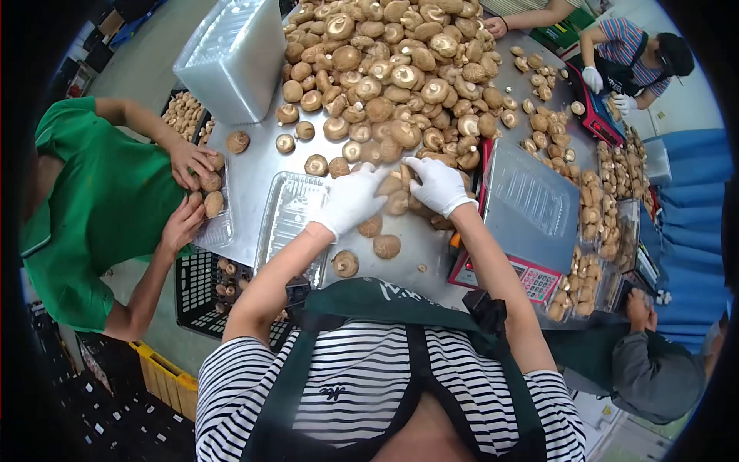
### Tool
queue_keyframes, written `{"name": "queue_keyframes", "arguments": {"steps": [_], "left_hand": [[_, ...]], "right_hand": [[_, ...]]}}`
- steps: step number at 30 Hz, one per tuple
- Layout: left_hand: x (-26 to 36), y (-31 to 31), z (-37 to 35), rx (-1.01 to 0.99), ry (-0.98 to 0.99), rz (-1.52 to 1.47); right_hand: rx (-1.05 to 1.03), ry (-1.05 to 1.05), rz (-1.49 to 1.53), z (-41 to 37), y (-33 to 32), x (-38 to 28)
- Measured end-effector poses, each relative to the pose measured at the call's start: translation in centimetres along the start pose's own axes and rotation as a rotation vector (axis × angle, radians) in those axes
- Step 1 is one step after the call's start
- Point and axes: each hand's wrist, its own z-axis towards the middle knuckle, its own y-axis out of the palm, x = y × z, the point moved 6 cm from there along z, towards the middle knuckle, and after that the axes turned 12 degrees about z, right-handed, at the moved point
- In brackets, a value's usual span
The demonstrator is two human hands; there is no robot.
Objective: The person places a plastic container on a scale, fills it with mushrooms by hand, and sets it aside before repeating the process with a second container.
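My left hand [352, 198], in a white glove, reaches to the near edge of a large pile of brown mushrooms [377, 85]. Beside it my right hand [440, 185], also gloved, has its fingers on mushrooms at the same edge. Several mushrooms lie between and below the two hands, partly blurred. What either hand grips, if anything, cannot be made out. An empty clear plastic tray [289, 212] lies left of my left hand, partly under that forearm. To the right of my right hand stands a red scale [508, 269] with a clear tray [535, 200] on top.
A tall stack of clear trays [235, 61] stands at the back left. A person in green [108, 208] handles mushrooms at the left. Filled mushroom trays [589, 204] line the right side. Other people work at the right. A black crate [204, 289] sits below the table's left edge.
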Motion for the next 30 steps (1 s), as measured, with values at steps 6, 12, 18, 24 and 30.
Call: {"name": "queue_keyframes", "arguments": {"steps": [6, 12, 18, 24, 30], "left_hand": [[-5.0, 0.0, 0.0, 0.18, -0.12, -0.372], [-9.9, -1.6, -4.6, 0.242, -0.401, -1.435], [-7.0, -1.2, -8.2, 0.13, -0.496, -1.891], [-7.7, 1.5, -8.8, 0.082, -0.429, -2.064], [-7.3, 0.8, -8.0, 0.106, -0.402, -1.97]], "right_hand": [[-0.137, 0.057, -0.017, 1.5, 2.2, -1.0], [0.023, 0.034, 0.057, 1.4, -0.8, -3.8], [0.143, -0.209, -0.473, 5.8, 2.9, -7.3], [0.092, -0.295, -0.508, 6.2, 4.7, -6.6], [0.062, -0.35, -0.477, 5.5, 5.2, -6.8]]}}
